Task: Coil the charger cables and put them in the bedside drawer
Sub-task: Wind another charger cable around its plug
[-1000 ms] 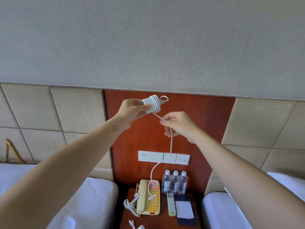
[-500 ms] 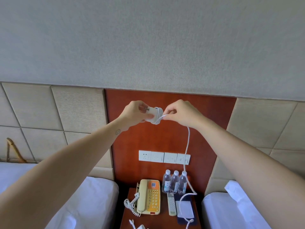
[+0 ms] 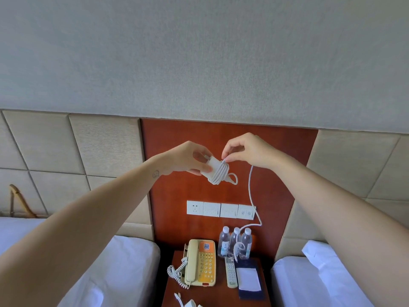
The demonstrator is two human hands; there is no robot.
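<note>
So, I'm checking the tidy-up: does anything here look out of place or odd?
Nothing spilled or damaged. The cable is only partly wound on the charger the left hand holds; its tail hangs from the right hand in front of the water bottles. A second charger lies loose at the front edge of the nightstand.

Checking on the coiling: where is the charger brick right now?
Head view, centre: the left hand grips the charger brick in front of the wooden panel, above the wall sockets, with the right hand pinching its cable.
</note>
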